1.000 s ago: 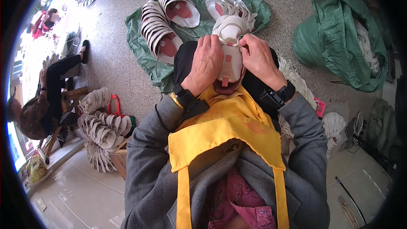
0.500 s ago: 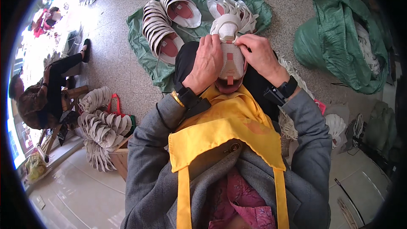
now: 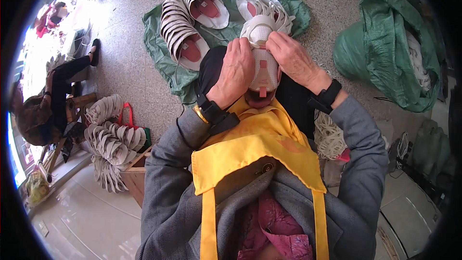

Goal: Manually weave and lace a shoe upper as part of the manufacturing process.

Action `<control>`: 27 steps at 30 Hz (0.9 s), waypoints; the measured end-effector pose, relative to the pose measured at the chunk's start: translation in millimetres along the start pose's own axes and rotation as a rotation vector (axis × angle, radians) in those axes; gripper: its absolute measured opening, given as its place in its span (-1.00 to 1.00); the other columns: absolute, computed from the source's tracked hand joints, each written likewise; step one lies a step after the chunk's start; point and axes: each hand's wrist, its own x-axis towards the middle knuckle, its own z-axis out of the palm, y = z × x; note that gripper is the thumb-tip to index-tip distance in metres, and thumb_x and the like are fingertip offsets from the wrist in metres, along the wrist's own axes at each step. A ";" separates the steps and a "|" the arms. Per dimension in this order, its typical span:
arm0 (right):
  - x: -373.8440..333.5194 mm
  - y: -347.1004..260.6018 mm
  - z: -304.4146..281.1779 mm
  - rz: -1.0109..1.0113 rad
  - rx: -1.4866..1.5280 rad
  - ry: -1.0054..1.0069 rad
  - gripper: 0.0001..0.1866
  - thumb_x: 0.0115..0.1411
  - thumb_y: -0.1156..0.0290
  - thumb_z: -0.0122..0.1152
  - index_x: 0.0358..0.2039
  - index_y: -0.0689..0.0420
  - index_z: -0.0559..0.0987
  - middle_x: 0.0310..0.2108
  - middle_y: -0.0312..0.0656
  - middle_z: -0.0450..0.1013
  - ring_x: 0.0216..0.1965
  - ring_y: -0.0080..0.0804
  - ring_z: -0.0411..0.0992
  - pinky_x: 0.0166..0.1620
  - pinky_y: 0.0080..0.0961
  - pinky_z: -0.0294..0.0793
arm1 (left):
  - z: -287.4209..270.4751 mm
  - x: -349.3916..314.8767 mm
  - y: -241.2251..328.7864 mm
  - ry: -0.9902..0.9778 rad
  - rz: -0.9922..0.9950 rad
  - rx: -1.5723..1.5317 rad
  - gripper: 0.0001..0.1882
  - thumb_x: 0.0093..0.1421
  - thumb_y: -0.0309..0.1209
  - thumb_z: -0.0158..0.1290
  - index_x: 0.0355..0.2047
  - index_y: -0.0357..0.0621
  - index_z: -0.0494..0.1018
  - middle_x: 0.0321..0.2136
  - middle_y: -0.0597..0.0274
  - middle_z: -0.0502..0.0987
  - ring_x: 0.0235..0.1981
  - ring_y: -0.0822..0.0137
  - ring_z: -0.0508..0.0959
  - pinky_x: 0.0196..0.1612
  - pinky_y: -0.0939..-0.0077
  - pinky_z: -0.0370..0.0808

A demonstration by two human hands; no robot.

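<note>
A white mesh shoe upper [image 3: 263, 70] with pink patches lies over my lap, its tongue end pointing away from me. My left hand [image 3: 233, 72] is closed along its left side, fingertips at the seam below the white tongue [image 3: 261, 33]. My right hand [image 3: 294, 60] pinches the opposite edge near that seam. Whether a lace or thread is between those fingers is too small to tell. Just beyond, more loose white uppers [image 3: 279, 14] lie bunched on a green woven sheet [image 3: 219, 48].
Nested rows of white uppers with pink insoles [image 3: 180, 31] lie on the sheet's left. At right stands a green sack [image 3: 385, 53] of white pieces, with a cord bundle [image 3: 329, 135] nearer me. Stacked uppers [image 3: 113, 142] rest by a wooden box [image 3: 134, 178]; another person [image 3: 41, 110] sits far left.
My right hand has shifted slightly up and inward over the upper's edge, and its forearm has swung outward to the right. My left hand keeps its place.
</note>
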 end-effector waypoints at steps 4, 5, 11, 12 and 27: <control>9.6 -39.8 -21.5 0.074 0.396 0.135 -0.90 0.20 0.58 0.14 -0.26 0.22 0.45 -0.30 -0.06 0.40 -0.22 -0.08 0.49 -0.18 -0.28 0.52 | -7.6 2.3 -0.8 0.003 0.033 -0.015 -0.81 0.23 -0.58 -0.03 -0.15 -0.35 0.29 -0.28 -0.20 0.38 -0.16 -0.21 0.43 -0.08 0.01 0.41; 9.6 -40.6 -18.1 0.212 0.498 0.109 -0.90 0.21 0.58 0.14 -0.25 0.22 0.44 -0.33 -0.04 0.42 -0.25 -0.06 0.50 -0.20 -0.25 0.52 | -8.5 1.9 -0.6 -0.005 0.046 -0.029 -0.81 0.24 -0.58 -0.03 -0.15 -0.34 0.29 -0.28 -0.20 0.38 -0.16 -0.21 0.44 -0.08 0.01 0.41; 21.6 -32.2 11.7 0.552 0.522 0.086 -0.92 0.20 0.52 0.20 -0.35 0.24 0.48 -0.42 0.03 0.54 -0.33 0.09 0.55 -0.26 -0.11 0.51 | -8.7 1.7 0.3 0.018 0.055 -0.008 -0.84 0.28 -0.54 -0.04 -0.16 -0.33 0.28 -0.29 -0.19 0.39 -0.17 -0.21 0.44 -0.09 0.02 0.42; 24.2 -31.7 13.5 0.554 0.481 0.059 -0.92 0.20 0.51 0.21 -0.37 0.24 0.50 -0.42 0.04 0.54 -0.32 0.10 0.55 -0.25 -0.09 0.51 | -9.1 0.8 -0.4 -0.025 0.043 0.029 -0.79 0.19 -0.56 0.00 -0.18 -0.39 0.34 -0.26 -0.17 0.38 -0.15 -0.16 0.43 -0.06 0.07 0.41; 21.7 -35.5 22.5 0.523 0.288 0.055 -0.87 0.14 0.49 0.35 -0.41 0.26 0.57 -0.41 0.04 0.56 -0.30 0.08 0.56 -0.24 -0.12 0.53 | 0.5 -1.3 -6.9 -0.045 0.021 0.005 -0.70 0.09 -0.63 -0.03 -0.13 -0.44 0.34 -0.20 -0.18 0.37 -0.10 -0.19 0.40 -0.02 0.07 0.39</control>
